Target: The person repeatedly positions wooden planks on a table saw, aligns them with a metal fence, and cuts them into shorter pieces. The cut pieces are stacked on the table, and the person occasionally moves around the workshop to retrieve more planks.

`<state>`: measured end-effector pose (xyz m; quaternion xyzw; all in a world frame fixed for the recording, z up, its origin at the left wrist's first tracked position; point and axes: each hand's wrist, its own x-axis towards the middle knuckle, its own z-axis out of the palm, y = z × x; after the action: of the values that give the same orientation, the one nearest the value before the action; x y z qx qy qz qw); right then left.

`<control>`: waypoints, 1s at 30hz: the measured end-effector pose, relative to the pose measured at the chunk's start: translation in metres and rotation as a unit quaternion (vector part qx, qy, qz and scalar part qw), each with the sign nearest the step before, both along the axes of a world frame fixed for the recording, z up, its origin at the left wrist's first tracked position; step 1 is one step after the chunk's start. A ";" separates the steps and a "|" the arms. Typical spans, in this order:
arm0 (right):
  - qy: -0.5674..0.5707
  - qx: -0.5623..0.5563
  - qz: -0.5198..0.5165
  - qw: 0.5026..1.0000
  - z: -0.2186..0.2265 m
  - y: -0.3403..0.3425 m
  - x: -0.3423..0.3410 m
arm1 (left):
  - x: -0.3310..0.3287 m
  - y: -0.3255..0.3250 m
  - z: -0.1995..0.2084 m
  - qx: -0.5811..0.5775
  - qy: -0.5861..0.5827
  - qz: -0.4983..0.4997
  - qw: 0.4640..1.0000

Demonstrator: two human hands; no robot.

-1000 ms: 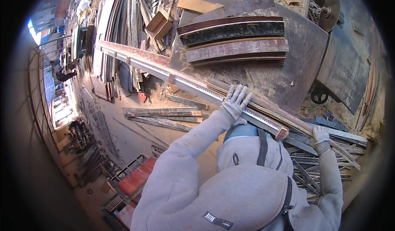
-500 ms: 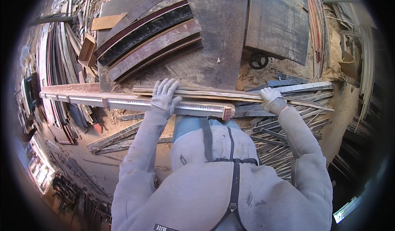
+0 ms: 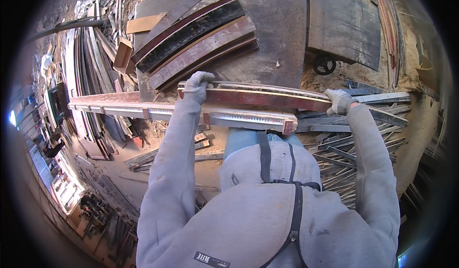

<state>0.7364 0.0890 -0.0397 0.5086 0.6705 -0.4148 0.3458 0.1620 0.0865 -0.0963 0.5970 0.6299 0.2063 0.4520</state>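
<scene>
In front of my waist a few long wooden boards (image 3: 267, 99) are held together, one dark red face turned up toward me. My left hand (image 3: 198, 86), in a grey-white glove, has its fingers curled over their left end. At the right end my gloved right hand (image 3: 338, 101) is closed around the boards. Just nearer to me runs a long wooden rail (image 3: 107, 108) with a white measuring tape (image 3: 248, 119) along it and a reddish block (image 3: 289, 124) at its right end. The boards lie over or just beyond this rail; whether they touch it I cannot tell.
A worn metal-topped table (image 3: 282, 38) stands ahead, bearing a stack of red and black boards (image 3: 201, 38). To its right is a second tabletop (image 3: 342, 24) with a black handwheel (image 3: 324, 65) below. Scrap strips (image 3: 377, 110) pile up at right; long planks (image 3: 88, 77) lie at left.
The boards have rolled so that a red face shows instead of their edges. My left hand has gone from lying spread on them to curling around their left end. The view has shifted.
</scene>
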 end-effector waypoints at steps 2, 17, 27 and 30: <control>0.006 -0.005 -0.006 1.000 -0.002 0.000 0.001 | -0.003 -0.001 0.010 0.079 0.052 -0.025 0.995; 0.028 -0.028 -0.017 0.999 -0.011 -0.003 0.014 | 0.025 -0.083 0.077 0.201 0.225 -0.115 0.946; 0.055 -0.079 -0.069 0.993 -0.015 -0.005 0.016 | 0.030 -0.072 0.082 0.168 0.290 -0.080 0.939; 0.035 -0.087 -0.066 0.993 -0.010 0.002 0.012 | 0.019 -0.059 0.083 0.179 0.335 -0.100 0.920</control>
<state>0.7482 0.0911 -0.0497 0.5052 0.6086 -0.5111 0.3363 0.1815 0.0271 -0.0132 0.7618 0.6342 0.0571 0.1189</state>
